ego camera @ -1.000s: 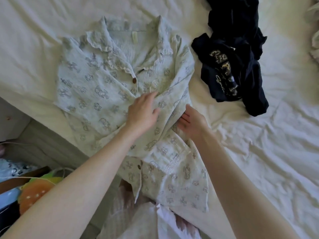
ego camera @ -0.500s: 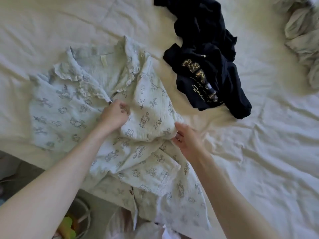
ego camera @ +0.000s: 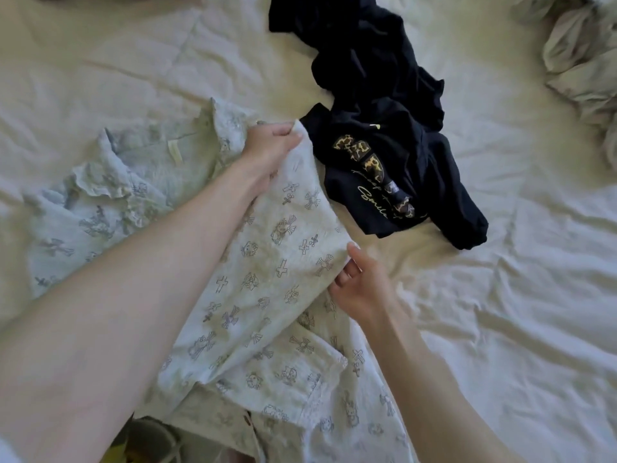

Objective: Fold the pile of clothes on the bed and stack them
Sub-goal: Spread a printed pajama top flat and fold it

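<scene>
Left hand (ego camera: 270,152) pinched shirt (ego camera: 267,295) shoulder, fabric trailing below grip. Right hand (ego camera: 362,289) gripped shirt's side edge. Black garment (ego camera: 400,168) lay just beyond both, on bed (ego camera: 500,295).

This is a bedroom in a home. A big bed (ego camera: 500,295) fills almost the whole view, covered by a soft, creamy white sheet full of wrinkles. Clothes lie loose on it. A pale pyjama shirt (ego camera: 267,295) with little crosses and a frilly collar is spread out and held by two hands. Just past the hands lies a black top (ego camera: 384,155) in a heap. Far off to the right sits a bunched-up grey blanket (ego camera: 581,55).
</scene>
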Demonstrator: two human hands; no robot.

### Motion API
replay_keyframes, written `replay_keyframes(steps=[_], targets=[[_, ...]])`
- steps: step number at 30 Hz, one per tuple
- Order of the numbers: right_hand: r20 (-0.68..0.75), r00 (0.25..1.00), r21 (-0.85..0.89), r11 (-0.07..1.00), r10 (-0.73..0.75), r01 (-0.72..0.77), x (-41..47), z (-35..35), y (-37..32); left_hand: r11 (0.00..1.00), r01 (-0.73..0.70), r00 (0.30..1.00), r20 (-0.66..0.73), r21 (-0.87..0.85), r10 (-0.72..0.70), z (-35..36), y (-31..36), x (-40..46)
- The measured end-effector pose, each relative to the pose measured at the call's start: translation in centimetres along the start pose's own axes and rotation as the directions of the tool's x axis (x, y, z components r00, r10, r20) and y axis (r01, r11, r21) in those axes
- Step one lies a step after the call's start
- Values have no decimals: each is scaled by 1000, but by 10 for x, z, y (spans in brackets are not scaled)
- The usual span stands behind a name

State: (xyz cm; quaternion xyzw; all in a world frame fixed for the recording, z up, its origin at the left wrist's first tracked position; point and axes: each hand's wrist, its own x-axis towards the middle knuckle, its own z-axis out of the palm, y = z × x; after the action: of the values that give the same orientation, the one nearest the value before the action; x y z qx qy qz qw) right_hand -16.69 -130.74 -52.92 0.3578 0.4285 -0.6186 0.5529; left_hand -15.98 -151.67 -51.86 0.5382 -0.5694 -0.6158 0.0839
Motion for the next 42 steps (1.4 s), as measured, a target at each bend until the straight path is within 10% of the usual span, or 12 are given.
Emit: replay_keyframes(steps=[7,22,29,42], targets=[[-18,1000,-143,990,-2,-1,4,1,6,857,-75,997,43,510,62,-1,-25,5],[69,997,-459,886,-40,68,-33,-22,56,833,-195,954,-95,518,283,-82,-100,-128],[34,999,-633,774,27,1,-35,-18,112,851,239,967,-199,468,-161,-157,-178,-189],[114,992,-669,734,-58,120,-63,3,205,874,158,954,157,460,-255,-220,-214,-219]])
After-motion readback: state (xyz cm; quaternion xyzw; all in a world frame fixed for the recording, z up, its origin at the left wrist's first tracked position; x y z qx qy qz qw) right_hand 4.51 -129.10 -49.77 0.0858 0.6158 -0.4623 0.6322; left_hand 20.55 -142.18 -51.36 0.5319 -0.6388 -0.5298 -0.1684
